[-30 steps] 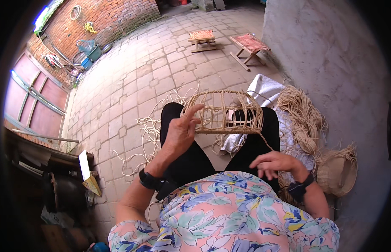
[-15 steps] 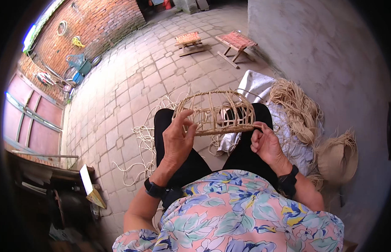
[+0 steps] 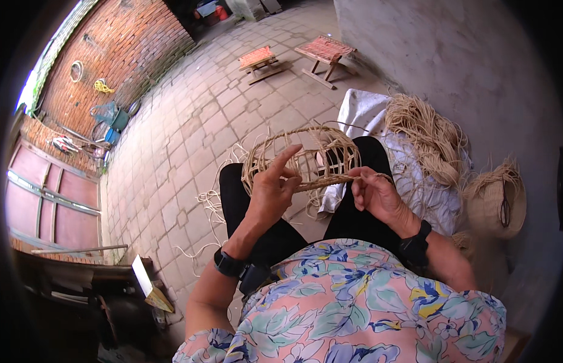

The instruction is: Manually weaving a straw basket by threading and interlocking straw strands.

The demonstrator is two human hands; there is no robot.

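Note:
An openwork basket [image 3: 320, 138] of tan twisted straw cord lies over my knees, its near rim towards me. My left hand [image 3: 272, 193] is at the near rim, left of the middle. Its index finger points up across the openwork, and the thumb and another finger close together on the rim. At the near right corner my right hand [image 3: 378, 196] pinches the rim between thumb and fingertips, the other fingers curled. Whether either hand also holds a loose strand, I cannot tell. Loose cords [image 3: 212, 202] trail on the floor by my left knee.
At my right, a large bundle of straw cord [image 3: 423, 136] lies on a white cloth [image 3: 357, 112]. Beside it sits a woven straw basket [image 3: 496, 209] near the grey wall. Two low folding stools [image 3: 257, 57] [image 3: 327, 48] stand ahead on the paving. Dark furniture [image 3: 75, 296] is at left.
My left hand has moved right along the near rim, its index finger now stretched further over the openwork. The basket and my right hand have shifted slightly left; the whole view has turned a little.

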